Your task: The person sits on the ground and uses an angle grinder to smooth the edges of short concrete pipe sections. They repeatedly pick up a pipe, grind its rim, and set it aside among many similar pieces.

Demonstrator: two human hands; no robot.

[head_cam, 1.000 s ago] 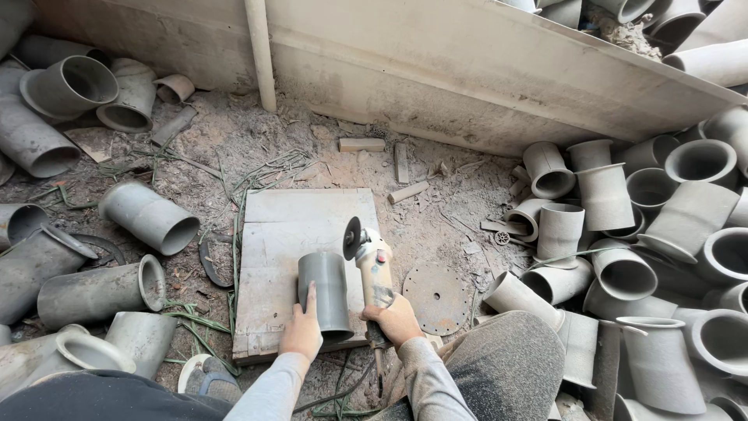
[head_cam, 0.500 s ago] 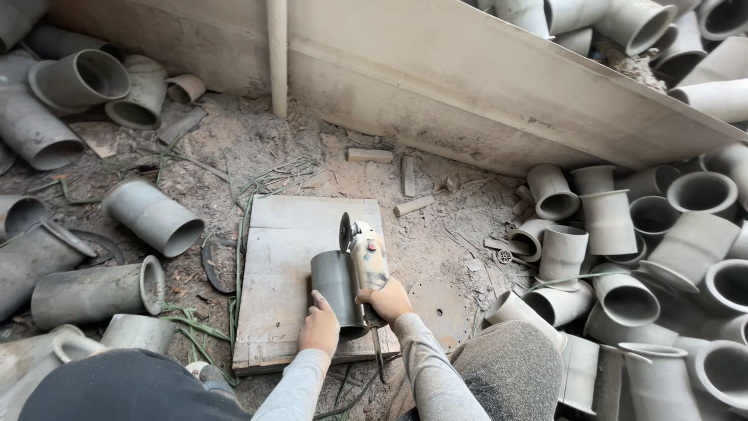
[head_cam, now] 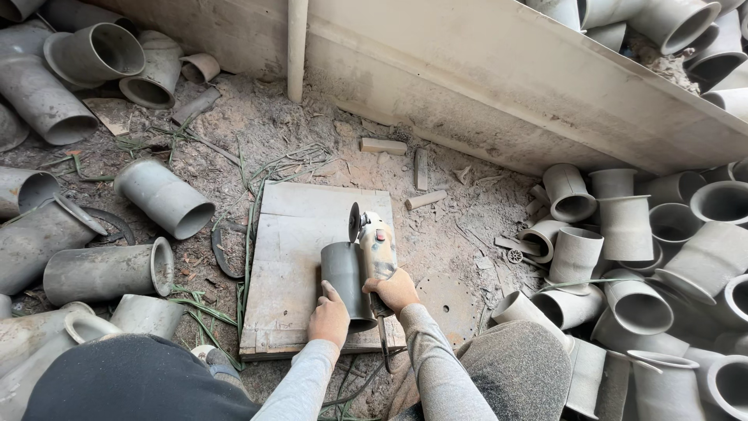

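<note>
A short grey pipe piece (head_cam: 343,277) lies on a dusty wooden board (head_cam: 296,249) on the ground. My left hand (head_cam: 329,318) grips the near end of that pipe piece. My right hand (head_cam: 395,290) is closed around the body of an angle grinder (head_cam: 374,243). The grinder's disc (head_cam: 354,222) stands upright just beyond the far rim of the pipe piece; whether it touches the rim I cannot tell. A cable runs from the grinder back toward my knees.
Grey pipe sockets are heaped at the right (head_cam: 623,234) and lie scattered at the left (head_cam: 164,199). A slanted concrete wall (head_cam: 483,86) runs behind, with a thin upright pole (head_cam: 297,47). Small wood offcuts (head_cam: 383,146) and green strips litter the dusty ground.
The view has shifted, so the board, pipe piece and hands sit a little further right in the picture. Both hands keep their hold on the pipe piece and grinder.
</note>
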